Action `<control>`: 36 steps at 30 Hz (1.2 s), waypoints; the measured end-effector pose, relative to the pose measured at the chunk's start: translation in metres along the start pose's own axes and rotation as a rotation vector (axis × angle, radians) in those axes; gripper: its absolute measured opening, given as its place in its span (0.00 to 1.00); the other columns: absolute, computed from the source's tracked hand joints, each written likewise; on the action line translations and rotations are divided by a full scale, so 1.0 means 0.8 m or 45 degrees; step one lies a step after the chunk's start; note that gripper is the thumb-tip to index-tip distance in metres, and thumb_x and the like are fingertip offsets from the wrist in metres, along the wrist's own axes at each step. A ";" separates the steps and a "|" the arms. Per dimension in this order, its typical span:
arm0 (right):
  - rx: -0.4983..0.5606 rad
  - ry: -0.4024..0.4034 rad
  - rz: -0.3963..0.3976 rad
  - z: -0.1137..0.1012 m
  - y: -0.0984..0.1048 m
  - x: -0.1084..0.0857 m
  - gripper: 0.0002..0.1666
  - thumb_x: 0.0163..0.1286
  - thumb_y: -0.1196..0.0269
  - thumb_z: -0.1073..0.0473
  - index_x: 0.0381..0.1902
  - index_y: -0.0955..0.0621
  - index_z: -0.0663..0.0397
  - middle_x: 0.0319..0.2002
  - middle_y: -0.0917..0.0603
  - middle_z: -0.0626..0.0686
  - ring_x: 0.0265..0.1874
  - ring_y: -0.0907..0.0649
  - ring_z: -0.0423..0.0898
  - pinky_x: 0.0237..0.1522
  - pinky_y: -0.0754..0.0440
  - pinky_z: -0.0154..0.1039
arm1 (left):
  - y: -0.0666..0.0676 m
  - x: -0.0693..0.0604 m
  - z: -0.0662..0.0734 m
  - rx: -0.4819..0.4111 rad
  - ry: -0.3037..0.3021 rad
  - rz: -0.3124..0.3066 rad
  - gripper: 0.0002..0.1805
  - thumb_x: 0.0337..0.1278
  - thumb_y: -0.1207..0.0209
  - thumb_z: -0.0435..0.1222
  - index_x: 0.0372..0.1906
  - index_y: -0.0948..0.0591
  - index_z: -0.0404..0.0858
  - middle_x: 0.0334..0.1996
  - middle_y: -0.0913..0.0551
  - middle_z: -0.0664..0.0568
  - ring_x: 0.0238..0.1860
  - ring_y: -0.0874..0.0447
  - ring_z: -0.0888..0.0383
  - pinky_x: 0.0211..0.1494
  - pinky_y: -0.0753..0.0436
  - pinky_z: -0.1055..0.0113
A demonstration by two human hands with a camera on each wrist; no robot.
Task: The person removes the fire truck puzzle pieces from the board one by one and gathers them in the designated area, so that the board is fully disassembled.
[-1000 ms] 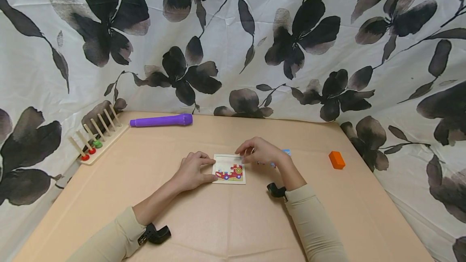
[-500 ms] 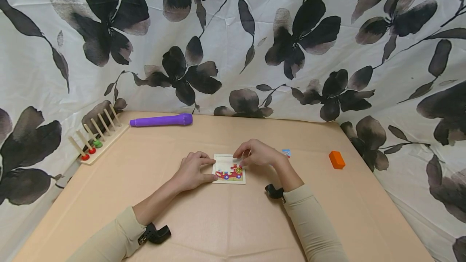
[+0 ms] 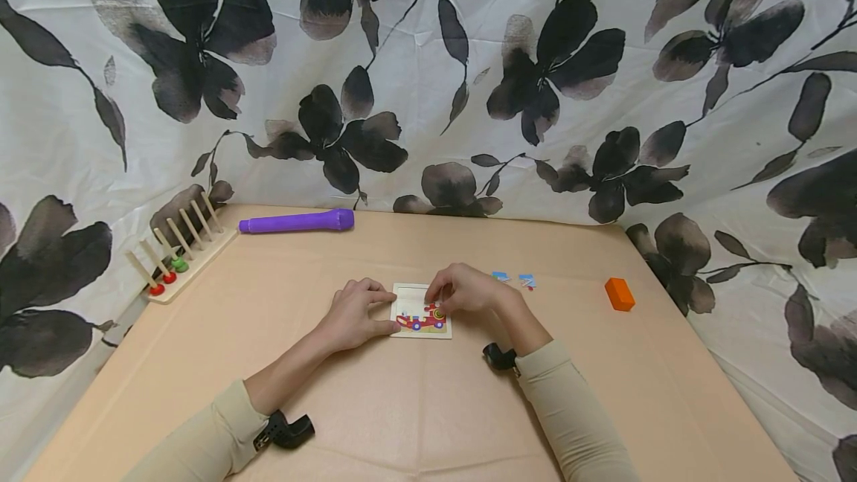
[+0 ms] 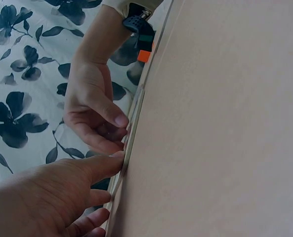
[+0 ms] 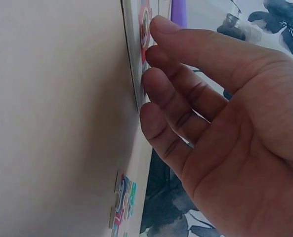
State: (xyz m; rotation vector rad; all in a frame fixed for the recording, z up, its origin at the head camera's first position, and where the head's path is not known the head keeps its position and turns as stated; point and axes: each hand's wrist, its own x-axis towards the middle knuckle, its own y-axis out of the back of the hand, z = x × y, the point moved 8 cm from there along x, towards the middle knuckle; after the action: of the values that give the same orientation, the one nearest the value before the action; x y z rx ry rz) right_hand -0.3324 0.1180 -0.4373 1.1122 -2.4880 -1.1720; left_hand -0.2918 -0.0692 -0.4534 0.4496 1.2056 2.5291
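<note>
A small jigsaw puzzle board [image 3: 411,294] with a pale frame lies flat mid-table. Its lower part shows a red vehicle picture [image 3: 416,323]; the upper part is plain. My left hand [image 3: 356,316] rests at the board's left side, thumb at the lower corner and a finger higher up. At the upper right, my right hand [image 3: 469,287] touches the picture with bent fingertips, partly covering its yellow wheel. In the right wrist view, the fingers [image 5: 158,84] lie against the board and I see no piece between them. Two loose puzzle pieces [image 3: 500,276] [image 3: 527,281] lie beyond the right hand.
An orange block [image 3: 619,294] sits at the right of the table. At the back left lie a purple microphone-shaped stick [image 3: 297,222] and a wooden peg rack [image 3: 201,254] with red and green beads. A floral curtain [image 3: 428,58] hangs behind the table.
My right hand has moved slightly left and toward me, down over the picture's right part. The loose pieces, earlier hidden by that hand, now show. The left hand has stayed still.
</note>
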 end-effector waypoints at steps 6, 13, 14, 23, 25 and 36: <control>-0.046 0.005 -0.027 -0.003 -0.005 0.002 0.13 0.62 0.26 0.69 0.45 0.09 0.52 0.42 0.12 0.47 0.36 0.19 0.41 0.42 0.20 0.35 | 0.000 0.000 0.000 -0.008 0.003 -0.003 0.30 0.49 0.22 0.50 0.58 0.12 0.43 0.53 0.19 0.52 0.56 0.28 0.48 0.60 0.34 0.47; -0.054 -0.020 -0.043 0.002 -0.010 0.006 0.14 0.63 0.26 0.69 0.44 0.09 0.48 0.42 0.13 0.43 0.36 0.19 0.41 0.42 0.20 0.34 | 0.000 0.000 0.000 -0.007 -0.003 0.004 0.30 0.49 0.22 0.50 0.58 0.12 0.43 0.53 0.19 0.52 0.55 0.28 0.49 0.60 0.34 0.47; -0.046 -0.016 -0.045 0.001 -0.011 0.006 0.14 0.62 0.26 0.69 0.43 0.09 0.49 0.42 0.13 0.44 0.36 0.19 0.41 0.42 0.20 0.34 | 0.000 0.000 0.000 -0.005 -0.004 0.006 0.30 0.49 0.22 0.50 0.58 0.12 0.43 0.53 0.19 0.52 0.55 0.28 0.49 0.59 0.34 0.47; -0.019 -0.020 -0.052 0.002 -0.012 0.007 0.13 0.63 0.27 0.70 0.43 0.09 0.51 0.42 0.13 0.46 0.35 0.19 0.41 0.41 0.20 0.34 | 0.000 0.000 0.000 -0.008 -0.002 0.007 0.30 0.48 0.22 0.51 0.57 0.12 0.43 0.53 0.19 0.52 0.54 0.28 0.50 0.59 0.34 0.48; -0.023 -0.028 -0.052 0.004 -0.012 0.007 0.13 0.63 0.27 0.70 0.43 0.09 0.50 0.42 0.13 0.45 0.36 0.19 0.41 0.41 0.20 0.34 | 0.000 0.000 0.000 -0.011 -0.002 0.007 0.30 0.49 0.22 0.51 0.58 0.12 0.43 0.54 0.19 0.52 0.55 0.28 0.50 0.59 0.34 0.48; -0.051 -0.028 -0.050 0.003 -0.014 0.006 0.12 0.64 0.27 0.69 0.43 0.11 0.49 0.43 0.15 0.46 0.37 0.19 0.43 0.43 0.20 0.36 | -0.001 0.000 -0.001 -0.002 0.005 0.005 0.30 0.49 0.22 0.51 0.58 0.12 0.43 0.54 0.19 0.52 0.56 0.28 0.49 0.60 0.34 0.47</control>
State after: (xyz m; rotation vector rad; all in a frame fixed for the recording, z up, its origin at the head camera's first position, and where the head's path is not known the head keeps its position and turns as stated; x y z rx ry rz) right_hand -0.3307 0.1118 -0.4478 1.1487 -2.4584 -1.2451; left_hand -0.2922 -0.0691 -0.4540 0.4476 1.2047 2.5353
